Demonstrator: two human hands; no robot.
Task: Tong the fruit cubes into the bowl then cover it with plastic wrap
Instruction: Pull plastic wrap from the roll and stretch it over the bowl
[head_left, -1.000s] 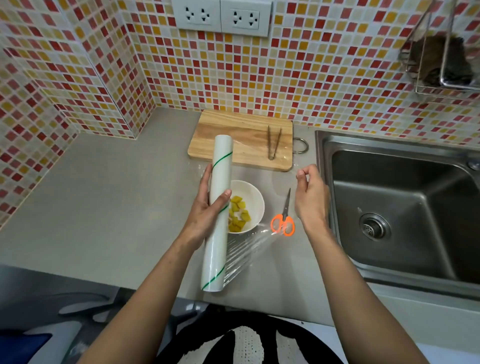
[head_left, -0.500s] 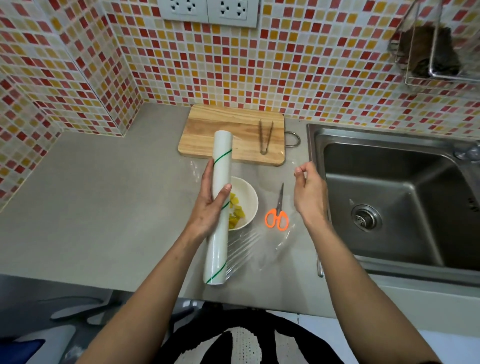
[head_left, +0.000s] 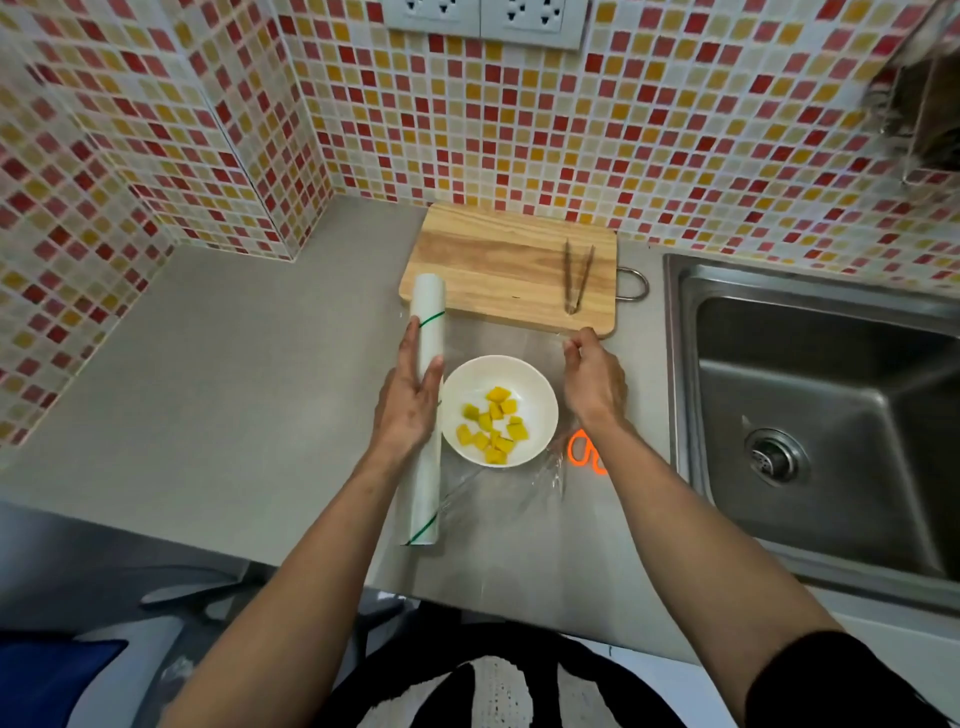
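Observation:
A white bowl (head_left: 540, 395) with several yellow fruit cubes (head_left: 493, 423) sits on the grey counter. Just left of it lies the plastic wrap roll (head_left: 427, 322), with my left hand (head_left: 408, 405) gripping its middle. Clear film (head_left: 519, 340) stretches from the roll to the right over the bowl. My right hand (head_left: 595, 382) pinches the film's free edge right of the bowl, near the cutting board's front corner. Metal tongs (head_left: 577, 275) lie on the wooden cutting board (head_left: 493, 265) behind the bowl.
Orange-handled scissors (head_left: 584, 451) lie right of the bowl, partly hidden under my right forearm. A steel sink (head_left: 810, 395) fills the right side. Tiled walls close the back and left. The counter's front edge runs just below the roll's near end.
The roll has moved left off the bowl and down to the counter. My right hand moved away from me, drawing the film wider across the bowl. The whole bowl now shows.

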